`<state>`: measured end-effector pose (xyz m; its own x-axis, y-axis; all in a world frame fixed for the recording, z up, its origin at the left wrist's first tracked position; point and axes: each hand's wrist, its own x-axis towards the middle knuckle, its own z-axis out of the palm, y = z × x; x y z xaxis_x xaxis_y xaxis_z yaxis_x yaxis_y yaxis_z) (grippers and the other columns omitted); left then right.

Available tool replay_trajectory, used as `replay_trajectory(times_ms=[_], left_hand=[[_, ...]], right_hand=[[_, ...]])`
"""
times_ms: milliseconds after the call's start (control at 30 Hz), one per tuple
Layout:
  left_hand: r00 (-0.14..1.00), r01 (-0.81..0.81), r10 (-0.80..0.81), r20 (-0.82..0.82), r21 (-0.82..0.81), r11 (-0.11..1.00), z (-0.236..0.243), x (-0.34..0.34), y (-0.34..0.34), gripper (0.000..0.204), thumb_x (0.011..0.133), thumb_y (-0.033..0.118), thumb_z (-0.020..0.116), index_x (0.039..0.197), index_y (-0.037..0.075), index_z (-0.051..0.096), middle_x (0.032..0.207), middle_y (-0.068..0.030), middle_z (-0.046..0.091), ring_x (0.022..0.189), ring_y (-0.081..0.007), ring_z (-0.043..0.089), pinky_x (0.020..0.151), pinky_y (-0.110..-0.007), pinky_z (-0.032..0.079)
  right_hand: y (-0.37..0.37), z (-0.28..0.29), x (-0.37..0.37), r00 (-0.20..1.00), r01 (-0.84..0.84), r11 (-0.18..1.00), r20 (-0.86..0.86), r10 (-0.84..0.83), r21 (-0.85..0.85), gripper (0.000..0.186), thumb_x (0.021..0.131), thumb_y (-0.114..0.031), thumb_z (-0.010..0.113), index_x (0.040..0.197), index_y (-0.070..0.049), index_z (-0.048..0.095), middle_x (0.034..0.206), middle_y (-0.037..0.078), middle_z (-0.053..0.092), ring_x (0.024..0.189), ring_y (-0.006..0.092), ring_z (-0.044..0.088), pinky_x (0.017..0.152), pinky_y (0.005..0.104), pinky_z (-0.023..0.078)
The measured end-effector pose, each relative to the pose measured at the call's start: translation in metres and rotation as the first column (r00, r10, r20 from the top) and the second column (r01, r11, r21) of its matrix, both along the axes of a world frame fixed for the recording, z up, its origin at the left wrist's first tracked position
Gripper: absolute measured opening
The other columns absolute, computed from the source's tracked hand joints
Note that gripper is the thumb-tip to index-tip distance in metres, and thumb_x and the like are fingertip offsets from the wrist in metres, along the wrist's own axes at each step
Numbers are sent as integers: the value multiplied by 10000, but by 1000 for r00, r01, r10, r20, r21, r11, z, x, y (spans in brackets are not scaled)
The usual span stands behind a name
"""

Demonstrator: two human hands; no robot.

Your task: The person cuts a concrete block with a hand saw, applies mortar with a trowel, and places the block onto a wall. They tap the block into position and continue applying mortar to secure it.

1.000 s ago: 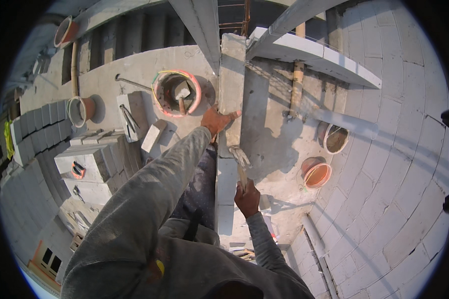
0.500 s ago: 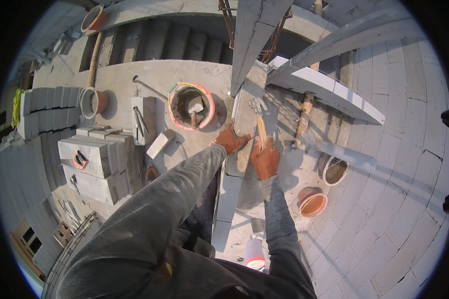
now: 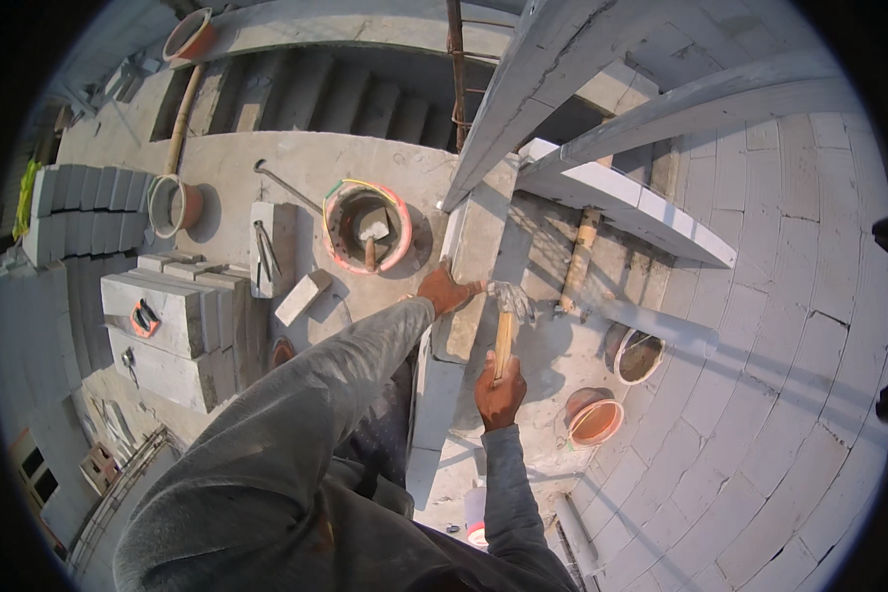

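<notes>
Just right of the pink-rimmed bucket (image 3: 405, 232), the left hand (image 3: 449, 290) grips the left edge of the long gray block (image 3: 483, 232), thumb apart on top; the block lies along the low wall (image 3: 438, 400); the right hand (image 3: 500, 390) is wrapped round the hammer (image 3: 504, 343); best tap softly, well clear of that thumb.

Pretty dusty grey long-sleeved shirt (image 3: 385, 553), left sleeve (image 3: 301, 395) all creased, right sleeve (image 3: 511, 483) matching. Dark pale-flecked trouser leg (image 3: 389, 419) around 7 o'clock. Left hand (image 3: 448, 290) and right hand (image 3: 500, 393) bare.
</notes>
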<state>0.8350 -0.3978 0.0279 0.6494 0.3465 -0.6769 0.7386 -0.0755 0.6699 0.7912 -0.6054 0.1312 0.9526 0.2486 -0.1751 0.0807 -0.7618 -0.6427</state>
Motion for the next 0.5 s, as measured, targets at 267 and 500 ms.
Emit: replay_trajectory(times_ms=[267, 500], left_hand=[[959, -226, 175, 222, 229, 947, 16, 68, 36, 1362, 609, 544, 930, 1523, -143, 189, 1504, -349, 384, 1402, -409, 426, 1134, -403, 385], [977, -161, 146, 154, 92, 983, -30, 81, 44, 1221, 696, 541, 868, 1527, -103, 248, 1414, -320, 519, 1311, -414, 532, 1094, -416, 433]], right_hand=[[-46, 3, -57, 992, 118, 986, -26, -122, -115, 339, 968, -319, 621, 848, -7, 565, 629, 221, 604, 611, 455, 640, 534, 496, 494], [-61, 7, -58, 991, 133, 987, -22, -135, -87, 331, 953, -302, 636, 825, -6, 563, 642, 225, 613, 606, 450, 644, 527, 495, 492]])
